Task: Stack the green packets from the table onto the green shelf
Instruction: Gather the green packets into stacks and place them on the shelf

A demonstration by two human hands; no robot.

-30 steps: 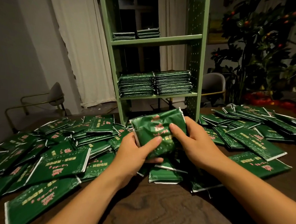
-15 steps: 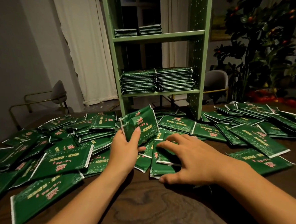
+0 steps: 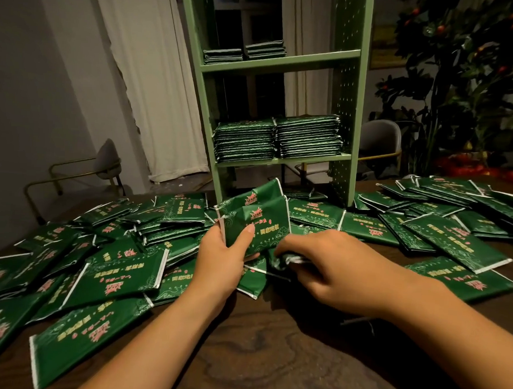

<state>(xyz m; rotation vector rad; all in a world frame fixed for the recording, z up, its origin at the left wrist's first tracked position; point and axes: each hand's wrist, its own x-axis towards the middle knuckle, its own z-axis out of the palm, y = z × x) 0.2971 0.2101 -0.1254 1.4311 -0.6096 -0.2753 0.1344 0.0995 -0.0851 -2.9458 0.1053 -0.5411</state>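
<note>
Several green packets [image 3: 124, 273] with gold and pink print lie scattered over the dark wooden table [image 3: 269, 360]. My left hand [image 3: 221, 252] holds a small bunch of packets [image 3: 257, 215] upright above the pile, thumb across the front. My right hand [image 3: 332, 265] is beside it, fingers closed on the edge of another packet [image 3: 284, 260] lying on the table. The green shelf [image 3: 281, 60] stands at the table's far side. Its lower board bears two tall packet stacks [image 3: 278, 137], its upper board two short stacks [image 3: 246, 52].
More packets [image 3: 445, 236] spread over the table's right side. A grey chair [image 3: 107, 161] stands at the left behind the table, another chair [image 3: 378, 141] right of the shelf. White curtains [image 3: 146, 67] and a dark plant [image 3: 467, 72] fill the background.
Earlier both hands held the bunch together. My right hand let go, dropped to the pile and has closed on a packet. My left hand lifted the bunch slightly toward the middle.
</note>
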